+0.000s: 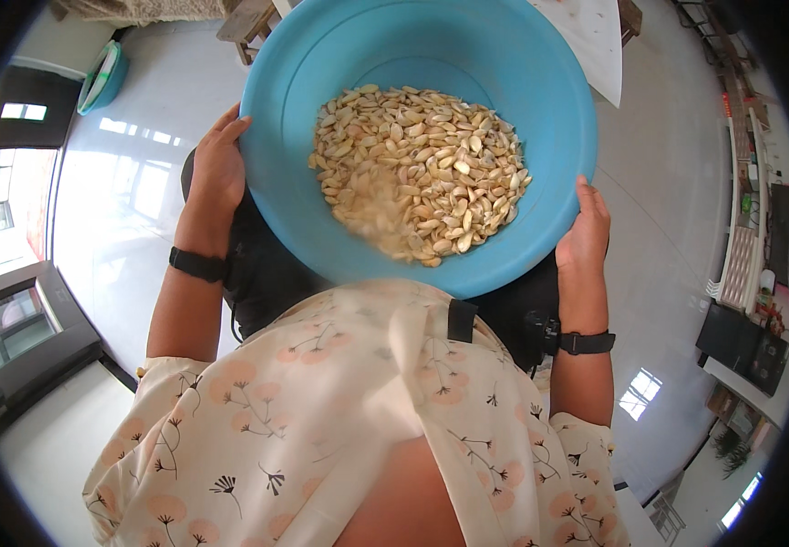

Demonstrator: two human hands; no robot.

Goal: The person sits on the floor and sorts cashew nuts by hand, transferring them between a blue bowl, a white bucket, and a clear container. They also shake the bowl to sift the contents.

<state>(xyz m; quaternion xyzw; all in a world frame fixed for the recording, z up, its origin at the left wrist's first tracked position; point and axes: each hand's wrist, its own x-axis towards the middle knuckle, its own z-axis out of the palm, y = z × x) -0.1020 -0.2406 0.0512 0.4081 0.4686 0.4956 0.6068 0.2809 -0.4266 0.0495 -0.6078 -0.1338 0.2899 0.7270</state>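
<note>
A large round blue plastic basin (551, 102) is before me, above my lap. A heap of garlic cloves (435, 157), many with papery skin on, covers its bottom. My left hand (218, 161) grips the left side, its thumb on the rim and the other fingers partly hidden behind the wall. On the right side, lower down, my right hand (586, 225) holds the rim, with its fingers partly out of sight. A hazy blur covers the near-left part of the heap.
A wooden stool (247, 27) and a white-covered surface (596, 41) stand beyond the basin. Another blue tub (101, 78) sits at the far left by a dark door frame. Along the right runs a white counter (743, 393) with a black stove (743, 345).
</note>
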